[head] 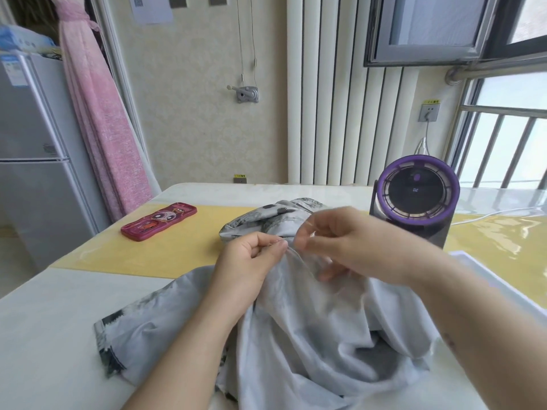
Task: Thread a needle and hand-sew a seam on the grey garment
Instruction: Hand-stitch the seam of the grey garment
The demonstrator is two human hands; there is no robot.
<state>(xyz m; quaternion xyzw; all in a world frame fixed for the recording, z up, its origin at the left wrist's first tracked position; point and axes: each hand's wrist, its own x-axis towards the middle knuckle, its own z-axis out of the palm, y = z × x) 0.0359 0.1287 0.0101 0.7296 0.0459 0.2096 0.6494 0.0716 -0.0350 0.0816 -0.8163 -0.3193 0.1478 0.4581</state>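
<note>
Grey garment [310, 315] lies heaped on the table [44, 321] in the head view, running from the near edge up to a bunched end between the hands. The left hand [251, 255] has its fingers curled and pinches a raised fold of the cloth. The right hand [337, 241] is close beside it, blurred, thumb and forefinger pressed together on what looks like the thread [297, 254], a pale line that curves down over the fold. I cannot make out the needle; it is too small or hidden in the fingers. A phone [159, 221] lies on the yellow mat [165, 253] to the left, well apart from the work, and a fan [418, 192] stands just behind the right hand.

As I judge it, a stitch is being drawn through.

- A hard pull could pucker the fold or slip the thread out of the needle's eye.
- Loose cloth under the fold could get caught in the stitch, sewing two layers together.
- If the fan is blowing, it could tangle the slack thread.
- The left fingertips sit near the stitch line and could be pricked.
</note>
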